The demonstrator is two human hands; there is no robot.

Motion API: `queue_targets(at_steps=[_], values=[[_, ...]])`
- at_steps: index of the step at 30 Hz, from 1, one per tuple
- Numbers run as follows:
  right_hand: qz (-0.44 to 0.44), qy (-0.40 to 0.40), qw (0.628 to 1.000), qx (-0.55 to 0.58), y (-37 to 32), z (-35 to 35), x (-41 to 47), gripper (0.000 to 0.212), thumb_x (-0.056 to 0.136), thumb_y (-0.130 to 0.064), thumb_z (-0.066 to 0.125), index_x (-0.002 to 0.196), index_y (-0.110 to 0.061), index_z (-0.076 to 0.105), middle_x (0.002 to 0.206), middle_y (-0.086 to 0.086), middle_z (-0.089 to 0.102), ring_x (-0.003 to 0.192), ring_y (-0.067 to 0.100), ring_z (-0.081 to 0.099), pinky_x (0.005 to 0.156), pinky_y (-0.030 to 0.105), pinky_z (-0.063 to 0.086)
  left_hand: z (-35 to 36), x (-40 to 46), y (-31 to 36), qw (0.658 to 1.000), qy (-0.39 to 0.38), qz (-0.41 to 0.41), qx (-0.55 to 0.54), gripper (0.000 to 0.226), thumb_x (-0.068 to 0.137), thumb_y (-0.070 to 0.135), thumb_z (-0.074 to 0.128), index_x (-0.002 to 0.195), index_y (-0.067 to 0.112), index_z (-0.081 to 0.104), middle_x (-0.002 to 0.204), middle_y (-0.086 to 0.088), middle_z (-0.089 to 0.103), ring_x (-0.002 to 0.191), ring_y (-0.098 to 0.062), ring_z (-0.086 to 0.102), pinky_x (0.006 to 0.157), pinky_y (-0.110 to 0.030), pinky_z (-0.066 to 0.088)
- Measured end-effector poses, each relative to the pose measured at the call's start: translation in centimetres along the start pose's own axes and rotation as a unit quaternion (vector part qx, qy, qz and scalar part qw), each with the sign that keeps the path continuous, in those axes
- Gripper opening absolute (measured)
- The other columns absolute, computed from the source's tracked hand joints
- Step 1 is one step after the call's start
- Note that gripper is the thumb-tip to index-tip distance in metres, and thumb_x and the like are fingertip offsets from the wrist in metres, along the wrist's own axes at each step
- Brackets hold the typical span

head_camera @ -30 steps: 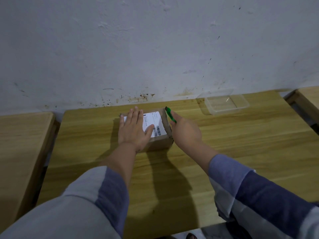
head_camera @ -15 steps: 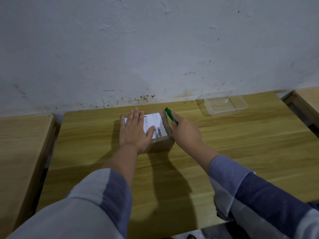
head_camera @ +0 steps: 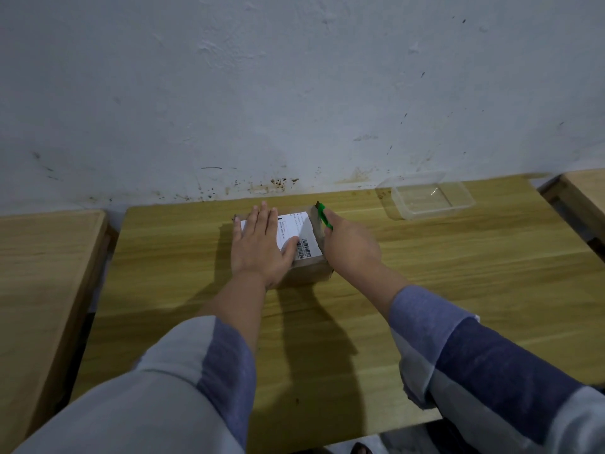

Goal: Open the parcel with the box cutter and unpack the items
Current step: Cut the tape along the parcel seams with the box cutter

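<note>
A small brown cardboard parcel [head_camera: 309, 271] with a white shipping label [head_camera: 299, 231] sits on the wooden table [head_camera: 458, 273] near the wall. My left hand [head_camera: 260, 249] lies flat on the parcel's top, fingers spread, pressing it down. My right hand [head_camera: 352, 249] grips a green box cutter [head_camera: 324, 216] at the parcel's right side. The cutter's tip rests at the far right top corner of the parcel. The parcel is closed.
A clear plastic container [head_camera: 429, 199] stands at the back right of the table, against the wall. A second wooden table [head_camera: 42, 273] adjoins on the left, and another table [head_camera: 586, 194] is at the right edge.
Hardly anything has moved. My right hand with the cutter stays at the parcel's far right corner and my left hand stays flat on top.
</note>
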State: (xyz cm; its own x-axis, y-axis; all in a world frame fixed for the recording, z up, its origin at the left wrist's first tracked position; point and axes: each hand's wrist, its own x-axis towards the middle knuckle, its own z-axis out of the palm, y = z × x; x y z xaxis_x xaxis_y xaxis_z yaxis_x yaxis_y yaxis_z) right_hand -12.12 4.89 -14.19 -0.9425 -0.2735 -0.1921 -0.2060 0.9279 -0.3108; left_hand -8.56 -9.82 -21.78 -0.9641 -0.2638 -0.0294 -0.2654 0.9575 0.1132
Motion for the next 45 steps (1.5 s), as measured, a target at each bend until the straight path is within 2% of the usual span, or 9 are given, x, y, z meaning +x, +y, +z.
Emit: queue_targets(at_steps=[5,10,13,16,28,32,37,45], values=[[-0.005,-0.016,1.0,-0.005,0.2,0.0,-1.1,0.047,0.096,-0.014,0.042,0.142,-0.024,0.033,0.11,0.01,0.066,0.095,0.028,0.064,0.063,0.03,0.046,0.1,0.0,0.1,1.0,-0.003,-0.005,0.004,0.075,0.094,0.06,0.014,0.153,0.016,-0.003,0.161,-0.004,-0.01,0.148,-0.019,-0.011,0.119,-0.047,-0.008],[-0.002,-0.021,1.0,0.003,0.2,-0.2,-1.2,0.046,0.096,-0.015,0.042,0.141,-0.023,0.034,0.111,0.01,0.066,0.095,0.028,0.064,0.062,0.029,0.044,0.1,0.1,0.0,1.0,-0.002,-0.006,0.003,0.075,0.094,0.06,0.013,0.153,0.017,-0.004,0.161,-0.003,-0.01,0.148,-0.019,-0.011,0.119,-0.046,-0.009],[-0.009,-0.031,0.999,0.016,0.8,-0.6,-2.2,0.042,0.096,-0.015,0.041,0.137,-0.022,0.041,0.114,0.011,0.065,0.099,0.029,0.062,0.067,0.03,0.045,0.0,0.0,0.0,1.0,-0.005,-0.007,0.008,0.075,0.094,0.061,0.012,0.153,0.017,-0.004,0.161,-0.003,-0.011,0.148,-0.018,-0.012,0.119,-0.047,-0.008],[-0.004,-0.032,0.999,0.019,1.5,-0.7,-3.1,0.045,0.096,-0.018,0.039,0.141,-0.027,0.038,0.119,0.011,0.065,0.107,0.03,0.06,0.075,0.031,0.044,0.0,0.0,-0.1,1.0,-0.002,-0.003,0.006,0.075,0.094,0.06,0.012,0.153,0.016,-0.004,0.161,-0.004,-0.011,0.148,-0.019,-0.011,0.119,-0.047,-0.007],[-0.029,-0.002,0.999,0.03,2.1,-0.7,-5.5,0.044,0.099,-0.02,0.037,0.141,-0.029,0.036,0.101,0.012,0.069,0.084,0.028,0.064,0.058,0.028,0.039,-0.1,0.1,-0.1,1.0,0.001,-0.006,0.013,0.075,0.094,0.06,0.014,0.153,0.016,0.0,0.161,-0.004,-0.006,0.148,-0.02,-0.008,0.119,-0.046,-0.006],[-0.044,0.009,0.999,0.011,2.7,-0.3,-7.5,0.043,0.099,-0.023,0.035,0.142,-0.03,0.034,0.101,0.011,0.069,0.086,0.028,0.065,0.06,0.029,0.041,-0.1,0.1,0.0,1.0,-0.002,-0.008,0.015,0.075,0.094,0.061,0.015,0.153,0.016,0.0,0.161,-0.004,-0.005,0.148,-0.02,-0.007,0.12,-0.047,-0.005],[-0.02,0.009,1.0,0.012,3.3,-0.2,-7.5,0.046,0.098,-0.026,0.036,0.143,-0.034,0.031,0.102,0.012,0.067,0.089,0.03,0.063,0.062,0.03,0.04,0.0,0.2,-0.2,1.0,-0.002,-0.005,0.016,0.075,0.094,0.061,0.015,0.153,0.016,0.002,0.161,-0.004,-0.004,0.148,-0.02,-0.006,0.119,-0.048,-0.002],[-0.016,0.0,1.0,0.009,4.2,0.4,-9.9,0.048,0.099,-0.028,0.033,0.145,-0.036,0.024,0.092,0.009,0.069,0.078,0.026,0.063,0.06,0.032,0.045,0.1,0.2,-0.2,1.0,-0.007,-0.005,0.016,0.076,0.094,0.061,0.014,0.153,0.016,0.0,0.161,-0.004,-0.006,0.148,-0.019,-0.008,0.119,-0.048,-0.003]])
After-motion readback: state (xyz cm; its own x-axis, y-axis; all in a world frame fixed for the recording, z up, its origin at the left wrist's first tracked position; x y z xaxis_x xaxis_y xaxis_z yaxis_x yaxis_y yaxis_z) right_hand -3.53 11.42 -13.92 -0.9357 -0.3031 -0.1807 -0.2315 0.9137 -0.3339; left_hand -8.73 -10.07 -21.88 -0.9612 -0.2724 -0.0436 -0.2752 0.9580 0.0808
